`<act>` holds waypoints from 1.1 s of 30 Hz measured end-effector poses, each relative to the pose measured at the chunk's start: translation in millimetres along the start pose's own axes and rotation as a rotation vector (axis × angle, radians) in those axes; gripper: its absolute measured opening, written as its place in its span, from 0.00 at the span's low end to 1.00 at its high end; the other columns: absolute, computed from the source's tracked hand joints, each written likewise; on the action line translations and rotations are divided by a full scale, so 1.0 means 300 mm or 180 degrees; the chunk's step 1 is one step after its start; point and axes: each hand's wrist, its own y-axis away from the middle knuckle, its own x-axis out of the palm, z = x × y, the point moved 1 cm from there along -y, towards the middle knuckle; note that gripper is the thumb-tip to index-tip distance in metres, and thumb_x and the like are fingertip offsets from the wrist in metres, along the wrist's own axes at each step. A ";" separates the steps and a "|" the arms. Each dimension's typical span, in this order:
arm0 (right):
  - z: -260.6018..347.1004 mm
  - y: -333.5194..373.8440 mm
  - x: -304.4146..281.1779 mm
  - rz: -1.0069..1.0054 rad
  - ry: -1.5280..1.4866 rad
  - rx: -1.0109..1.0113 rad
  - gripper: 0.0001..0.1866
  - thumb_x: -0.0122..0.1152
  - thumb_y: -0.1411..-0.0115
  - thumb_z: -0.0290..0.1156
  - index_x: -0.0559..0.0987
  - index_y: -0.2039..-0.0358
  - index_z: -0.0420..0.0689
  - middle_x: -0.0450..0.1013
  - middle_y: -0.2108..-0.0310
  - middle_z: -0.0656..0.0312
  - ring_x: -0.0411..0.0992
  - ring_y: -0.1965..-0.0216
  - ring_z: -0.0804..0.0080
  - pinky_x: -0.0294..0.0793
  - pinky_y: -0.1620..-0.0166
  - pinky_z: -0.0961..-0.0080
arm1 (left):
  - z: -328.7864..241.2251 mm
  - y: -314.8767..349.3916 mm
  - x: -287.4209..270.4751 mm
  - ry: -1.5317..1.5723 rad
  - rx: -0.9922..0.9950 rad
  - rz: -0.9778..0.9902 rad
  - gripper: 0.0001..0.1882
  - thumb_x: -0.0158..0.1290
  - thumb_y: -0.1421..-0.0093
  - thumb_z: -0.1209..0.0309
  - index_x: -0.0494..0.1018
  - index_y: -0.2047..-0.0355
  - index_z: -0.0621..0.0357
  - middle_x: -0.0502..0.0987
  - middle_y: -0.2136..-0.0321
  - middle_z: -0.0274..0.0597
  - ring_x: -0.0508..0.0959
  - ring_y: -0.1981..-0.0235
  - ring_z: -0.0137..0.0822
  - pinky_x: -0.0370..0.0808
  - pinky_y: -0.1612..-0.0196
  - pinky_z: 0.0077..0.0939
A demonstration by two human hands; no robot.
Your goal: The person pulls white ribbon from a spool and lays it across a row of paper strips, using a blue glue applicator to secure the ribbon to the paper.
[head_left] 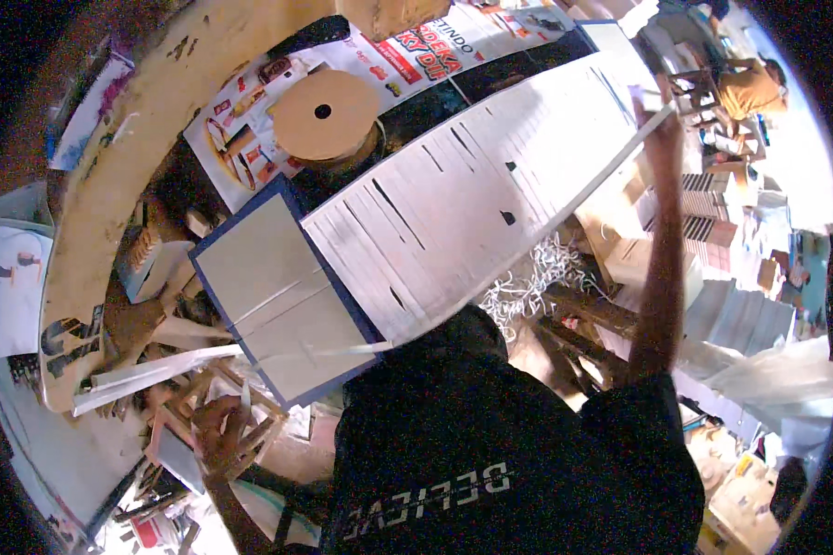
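A long white panel of narrow strips (453, 213), with dark gaps between some of them, lies slantwise in front of me. Along its near edge runs a thin white band (611, 171). At the far right end, my right hand (658, 111) is closed around this band, its arm stretched out. Beside the panel's left end lies a grey board with a blue border (268, 268). My left hand (220, 430) is below that board at lower left, fingers curled together. A thin pale sliver shows at its fingertips, too small to name.
A large brown cardboard-faced roll (326, 116) rests on a printed banner (241, 102) beyond the panel. Curly white shreds (546, 277) heap below the panel's near edge. Stacks of boxes (703, 213) stand at right, and a person in orange (754, 90) sits farther off.
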 end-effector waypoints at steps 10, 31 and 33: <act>-0.334 -0.500 -0.167 0.0340 0.1215 0.0363 0.15 0.65 0.38 0.32 0.80 0.52 0.43 0.76 0.72 0.65 0.70 0.75 0.80 0.70 0.71 0.81 | 0.269 0.149 0.120 0.1652 -0.0847 0.0610 0.06 0.61 0.41 0.74 0.77 0.64 0.60 0.79 0.73 0.39 0.77 0.69 0.31 0.74 0.66 0.26; 0.430 0.392 -0.148 0.2468 -0.1819 0.0370 0.18 0.61 0.33 0.36 0.78 0.45 0.46 0.71 0.71 0.76 0.62 0.76 0.90 0.63 0.75 0.87 | -0.400 -0.340 0.421 0.2136 -0.0244 0.0856 0.17 0.69 0.45 0.64 0.77 0.66 0.63 0.82 0.71 0.42 0.82 0.69 0.29 0.81 0.64 0.25; 0.517 0.543 -0.137 0.2605 -0.1994 0.0905 0.16 0.59 0.33 0.37 0.77 0.47 0.45 0.71 0.71 0.73 0.63 0.76 0.87 0.65 0.73 0.84 | -0.404 -0.350 0.425 0.2164 -0.0289 0.0916 0.11 0.64 0.40 0.68 0.77 0.70 0.63 0.81 0.77 0.38 0.81 0.73 0.26 0.78 0.68 0.24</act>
